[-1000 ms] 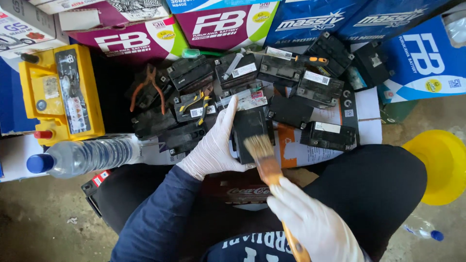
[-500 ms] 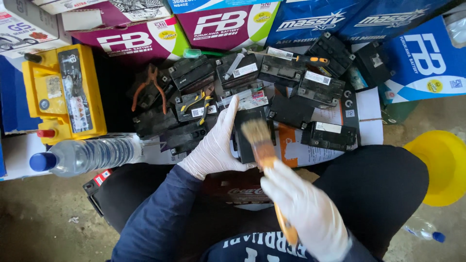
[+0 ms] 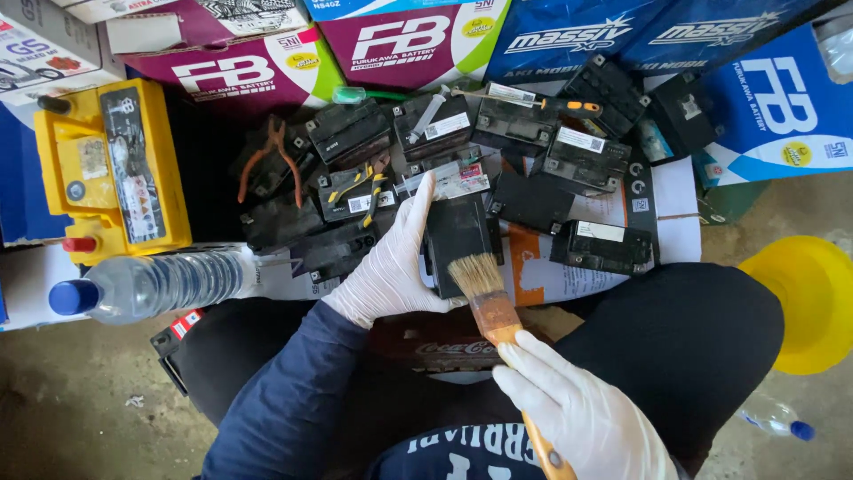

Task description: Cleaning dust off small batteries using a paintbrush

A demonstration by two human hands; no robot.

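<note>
Two gloved hands were seen at work over a heap of small black batteries. The left hand (image 3: 391, 267) was clamped on one black battery (image 3: 458, 240), fingers spread up its side, the battery held just above the knees. The right hand (image 3: 577, 413) was closed around the wooden handle of a paintbrush (image 3: 487, 293) — bristles touching the battery's lower edge. Beyond the left hand lay orange pliers (image 3: 271, 160); beside its wrist, a water bottle (image 3: 151, 284).
</note>
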